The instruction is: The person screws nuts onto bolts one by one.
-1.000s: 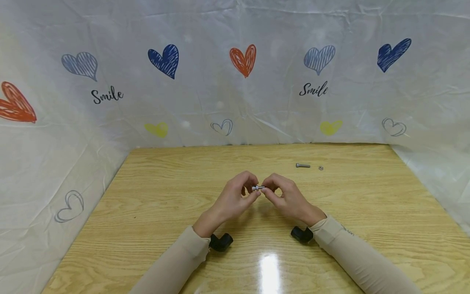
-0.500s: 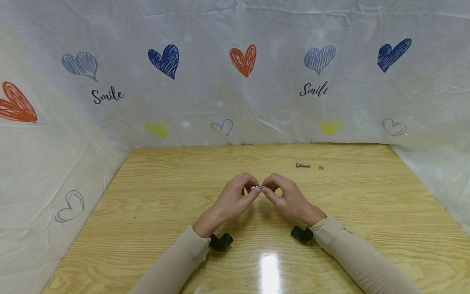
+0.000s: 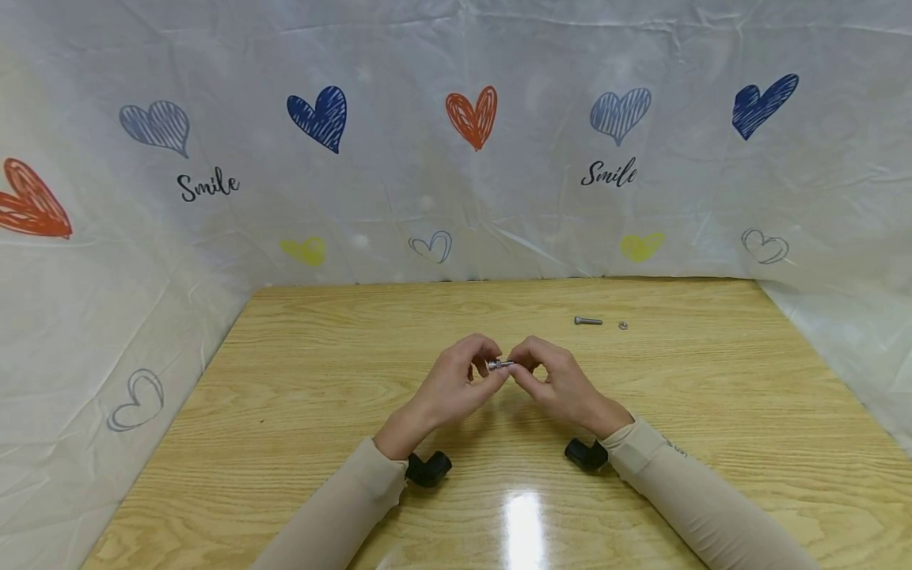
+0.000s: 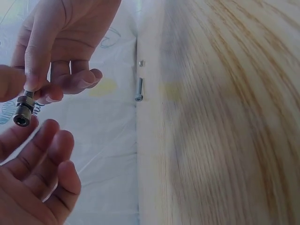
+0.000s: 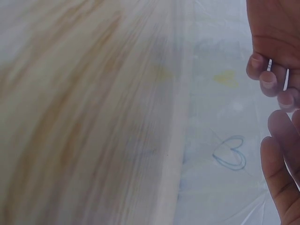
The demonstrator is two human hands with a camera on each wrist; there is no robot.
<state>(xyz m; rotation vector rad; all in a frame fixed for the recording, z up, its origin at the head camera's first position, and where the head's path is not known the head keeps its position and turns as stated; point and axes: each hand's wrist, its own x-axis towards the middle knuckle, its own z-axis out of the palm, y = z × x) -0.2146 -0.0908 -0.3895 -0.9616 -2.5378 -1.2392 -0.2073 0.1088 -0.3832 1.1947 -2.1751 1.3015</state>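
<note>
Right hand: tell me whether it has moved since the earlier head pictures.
No. In the head view, the right hand shows no visible shift: it keeps the same place below and slightly left of the unmoved loose bolt.

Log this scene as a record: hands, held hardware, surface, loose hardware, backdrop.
Right hand: pinches the held bolt by its shank end
Left hand: by the held bolt's head; contact unclear
Fitted nut: around the held bolt's shank, near its head
Table: wood-grain top
Loose bolt: lying flat, head toward picture left
Loose nut: right of the loose bolt, apart
Backdrop: whitish, printed hearts and "Smile"
</note>
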